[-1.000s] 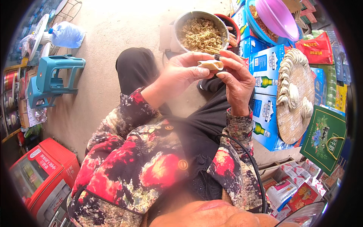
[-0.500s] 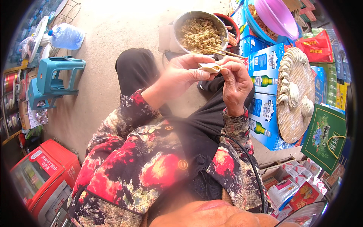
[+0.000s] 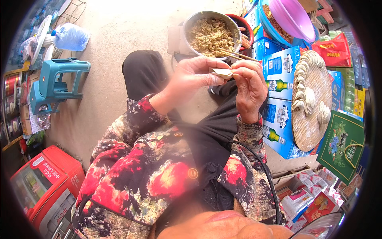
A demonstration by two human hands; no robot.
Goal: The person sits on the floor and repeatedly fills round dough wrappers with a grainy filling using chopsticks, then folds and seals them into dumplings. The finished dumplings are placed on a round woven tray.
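Between my two hands is a small folded dumpling (image 3: 223, 72) of pale dough. My left hand (image 3: 197, 75) grips it from the left, thumb below and fingers above. On the other side, my right hand (image 3: 250, 83) pinches its right end and edge with thumb and fingertips. Just beyond the hands stands a metal bowl (image 3: 186, 40) of chopped yellow-green filling, with a pair of chopsticks (image 3: 238, 55) resting across its near right rim. To the right, a round woven board (image 3: 310, 133) carries a curved row of shaped dumplings (image 3: 305, 65) and stacks of dough wrappers (image 3: 310, 99).
Blue cartons (image 3: 278, 115) support the board. Behind them are a pink basin (image 3: 290, 18), a blue basin (image 3: 264, 10) and a red bowl (image 3: 250, 28). A green gift box (image 3: 338, 143) lies at right. Teal stools (image 3: 63, 75) and a red display cooler (image 3: 59, 171) stand at left.
My right fingers have shifted slightly along the dumpling's edge, and its wrapper looks flatter and more closed. The left hand stays nearly in place.
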